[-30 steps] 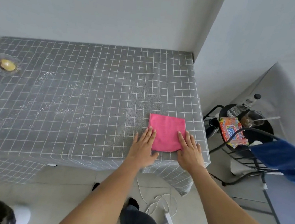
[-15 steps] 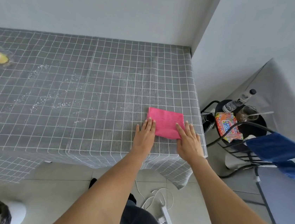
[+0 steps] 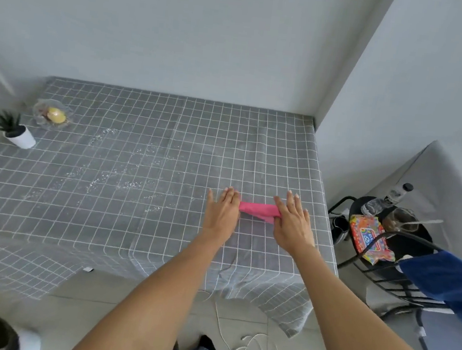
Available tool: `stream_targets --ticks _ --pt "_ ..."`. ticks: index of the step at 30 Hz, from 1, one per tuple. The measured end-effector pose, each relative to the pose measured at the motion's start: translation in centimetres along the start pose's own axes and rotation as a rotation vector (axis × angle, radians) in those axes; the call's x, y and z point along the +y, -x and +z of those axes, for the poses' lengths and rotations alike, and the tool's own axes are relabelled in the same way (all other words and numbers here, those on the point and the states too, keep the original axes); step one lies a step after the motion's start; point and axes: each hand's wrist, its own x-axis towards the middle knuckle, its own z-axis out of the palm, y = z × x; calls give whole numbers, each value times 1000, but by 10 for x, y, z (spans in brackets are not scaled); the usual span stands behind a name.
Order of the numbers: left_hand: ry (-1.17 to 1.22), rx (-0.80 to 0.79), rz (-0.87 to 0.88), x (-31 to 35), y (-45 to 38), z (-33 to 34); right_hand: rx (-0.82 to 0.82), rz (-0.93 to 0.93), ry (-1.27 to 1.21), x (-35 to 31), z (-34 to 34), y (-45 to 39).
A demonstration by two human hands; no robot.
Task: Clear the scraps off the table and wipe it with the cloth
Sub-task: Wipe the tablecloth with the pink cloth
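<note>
A pink cloth [image 3: 259, 209] lies on the grey checked table [image 3: 159, 238] near its right end, bunched into a narrow strip and partly raised. My left hand [image 3: 221, 212] holds its left end and my right hand [image 3: 292, 223] its right end. The fingers lie straight on top, and both thumbs are hidden on the cloth side. White crumbs [image 3: 127, 168] are strewn over the table's middle and left, well to the left of my hands.
A glass dish with a yellow item [image 3: 53, 117] and a small potted plant [image 3: 18, 134] stand at the far left. A black stool [image 3: 406, 241] with a bottle, a glass and a snack packet stands right of the table. A blue cloth [image 3: 442, 279] hangs on a chair. Cables lie on the floor.
The flat pink square has been gathered into a narrow raised strip. Both hands moved from its near edge to its two ends, further onto the table. The view shifted to show the left end.
</note>
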Motion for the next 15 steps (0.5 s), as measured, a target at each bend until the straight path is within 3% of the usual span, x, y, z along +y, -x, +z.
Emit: stream_targets --ticks 15 --pt "-4 35 -274 -233 41 -72 -79 -357 3 -236 28 -81"
